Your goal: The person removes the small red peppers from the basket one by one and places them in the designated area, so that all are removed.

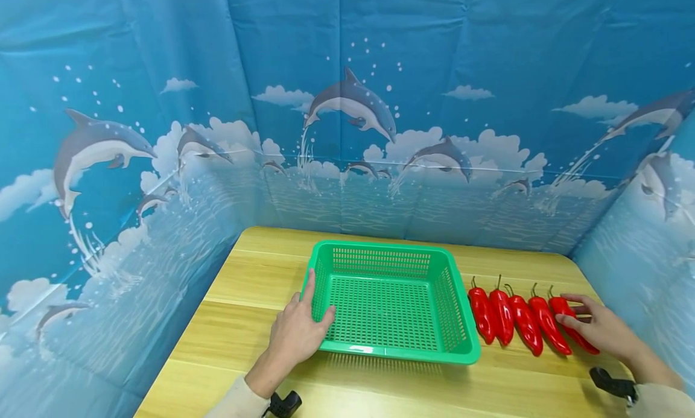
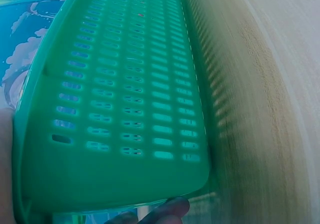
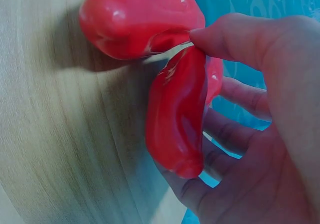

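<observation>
A green plastic basket (image 1: pixel 384 247) with slotted walls sits on the wooden table. My left hand (image 1: pixel 295 332) grips its left side, the thumb over the rim and the other fingers outside; in the left wrist view fingertips touch the basket wall (image 2: pixel 115 179) near its lower corner. To the basket's right, several glossy red peppers (image 1: pixel 524 324) with stems lie side by side in a row. My right hand (image 1: pixel 607 329) holds the rightmost red pepper (image 3: pixel 175 119) between thumb and fingers. The thumb tip is close to the neighbouring pepper (image 3: pixel 135 19) in the right wrist view.
The light wooden table (image 1: pixel 217 339) has rounded back corners. A blue curtain (image 1: pixel 347 189) printed with dolphins and clouds hangs behind it and along both sides. A black wrist device (image 1: pixel 285 404) is strapped at each sleeve.
</observation>
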`<state>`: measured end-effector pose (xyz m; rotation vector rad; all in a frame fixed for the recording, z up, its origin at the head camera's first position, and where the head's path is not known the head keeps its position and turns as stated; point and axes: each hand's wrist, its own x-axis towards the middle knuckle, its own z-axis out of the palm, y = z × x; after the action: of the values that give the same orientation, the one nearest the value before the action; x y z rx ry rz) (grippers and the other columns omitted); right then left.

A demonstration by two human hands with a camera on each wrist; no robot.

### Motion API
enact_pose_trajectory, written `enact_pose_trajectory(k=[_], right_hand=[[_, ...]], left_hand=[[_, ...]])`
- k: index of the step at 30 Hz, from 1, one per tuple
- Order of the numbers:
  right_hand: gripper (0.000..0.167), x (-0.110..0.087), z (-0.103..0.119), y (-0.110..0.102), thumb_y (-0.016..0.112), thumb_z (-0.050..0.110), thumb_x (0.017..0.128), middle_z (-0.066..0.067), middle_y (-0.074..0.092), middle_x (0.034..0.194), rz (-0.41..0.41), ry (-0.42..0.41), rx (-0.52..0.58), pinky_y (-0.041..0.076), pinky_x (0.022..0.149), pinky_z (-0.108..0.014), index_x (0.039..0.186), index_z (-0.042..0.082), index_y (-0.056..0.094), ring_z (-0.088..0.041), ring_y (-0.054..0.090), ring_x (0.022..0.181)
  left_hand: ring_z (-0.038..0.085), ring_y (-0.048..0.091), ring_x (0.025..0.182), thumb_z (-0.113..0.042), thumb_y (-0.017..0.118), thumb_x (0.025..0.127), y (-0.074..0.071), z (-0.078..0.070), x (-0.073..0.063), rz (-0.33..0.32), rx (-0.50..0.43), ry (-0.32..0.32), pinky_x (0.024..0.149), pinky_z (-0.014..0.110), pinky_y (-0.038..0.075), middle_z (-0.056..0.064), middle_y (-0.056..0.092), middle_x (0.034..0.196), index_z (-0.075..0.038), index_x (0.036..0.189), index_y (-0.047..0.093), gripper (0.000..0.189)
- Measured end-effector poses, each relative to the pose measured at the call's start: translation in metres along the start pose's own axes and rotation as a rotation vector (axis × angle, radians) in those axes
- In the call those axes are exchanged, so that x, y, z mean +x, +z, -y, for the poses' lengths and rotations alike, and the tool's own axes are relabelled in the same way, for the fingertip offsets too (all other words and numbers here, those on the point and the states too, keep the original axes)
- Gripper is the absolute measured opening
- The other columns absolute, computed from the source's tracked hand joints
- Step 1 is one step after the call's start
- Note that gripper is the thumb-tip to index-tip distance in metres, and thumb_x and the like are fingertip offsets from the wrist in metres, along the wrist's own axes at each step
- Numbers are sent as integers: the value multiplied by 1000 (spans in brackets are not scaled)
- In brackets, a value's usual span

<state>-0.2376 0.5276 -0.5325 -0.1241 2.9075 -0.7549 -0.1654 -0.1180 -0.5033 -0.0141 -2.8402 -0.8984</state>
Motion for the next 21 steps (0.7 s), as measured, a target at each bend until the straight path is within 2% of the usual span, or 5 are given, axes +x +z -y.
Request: enact_pose_trajectory(k=[11, 17, 21], right_hand=[[75, -3, -3, 0, 68, 31, 120, -57, 54, 149, 11, 3, 16, 66, 98, -72, 160, -25, 39, -72, 65, 129], [73, -4, -3, -2, 63, 30, 121, -55, 56, 146, 67, 46, 78, 73, 86, -48, 161, -25, 37, -66, 67, 128], [72, -5, -3, -3, 60, 30, 123, -55, 57, 146, 74, 48, 80, 70, 79, -35, 162, -25, 37, -65, 68, 129]], left_hand=[[19, 48, 49, -50, 74, 111, -1, -1, -1, 3, -1, -7, 42, 32, 43, 34, 75, 135, -19, 189, 20, 99], [20, 50, 51, -50, 74, 111, -1, -1, -1, 8, 1, -11, 44, 34, 44, 37, 72, 144, -20, 189, 19, 100], [21, 52, 52, -51, 73, 111, 0, 0, -1, 11, 0, -11, 45, 34, 44, 38, 71, 147, -20, 189, 19, 100]])
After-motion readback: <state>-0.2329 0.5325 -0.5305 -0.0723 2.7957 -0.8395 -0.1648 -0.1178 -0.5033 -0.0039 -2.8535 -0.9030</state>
